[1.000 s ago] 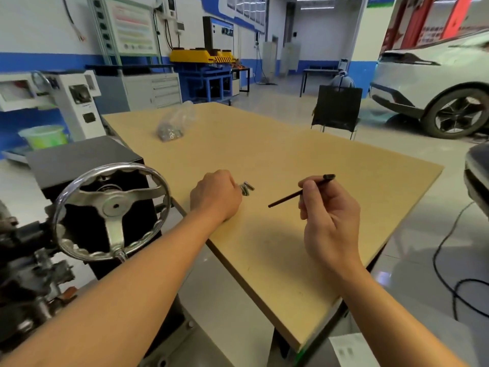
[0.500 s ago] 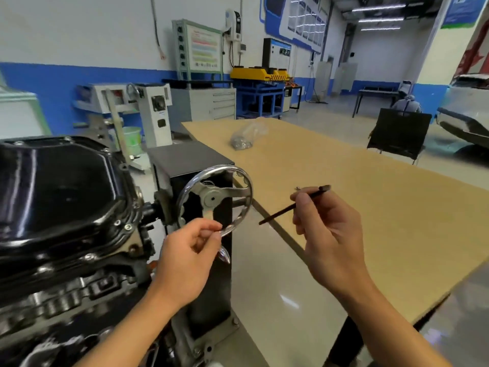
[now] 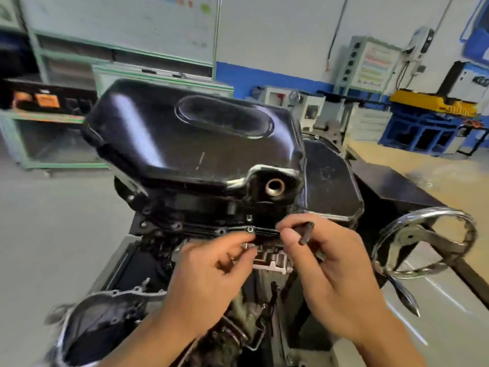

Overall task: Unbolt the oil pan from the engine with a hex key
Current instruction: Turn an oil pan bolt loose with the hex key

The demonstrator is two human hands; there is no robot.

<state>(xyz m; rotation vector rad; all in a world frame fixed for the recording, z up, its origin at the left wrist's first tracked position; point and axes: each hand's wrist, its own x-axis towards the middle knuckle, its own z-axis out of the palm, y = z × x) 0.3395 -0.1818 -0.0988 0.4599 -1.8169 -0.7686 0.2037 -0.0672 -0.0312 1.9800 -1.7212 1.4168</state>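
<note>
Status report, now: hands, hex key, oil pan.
Right hand grips hex key, not in a bolt. Left hand at a flange bolt, hold unclear. Oil pan in place. Nothing blocking.

A workshop bay in soft, even light: a white wall (image 3: 277,35) with a blue band (image 3: 277,78) runs above a grey floor (image 3: 53,221). At left, a green-framed rack (image 3: 39,116) stands beneath a pale board (image 3: 119,22). At right, a chart panel (image 3: 370,64) hangs near a grey cabinet (image 3: 370,123), a yellow-and-blue machine (image 3: 428,102) and a tan table (image 3: 423,165).
</note>
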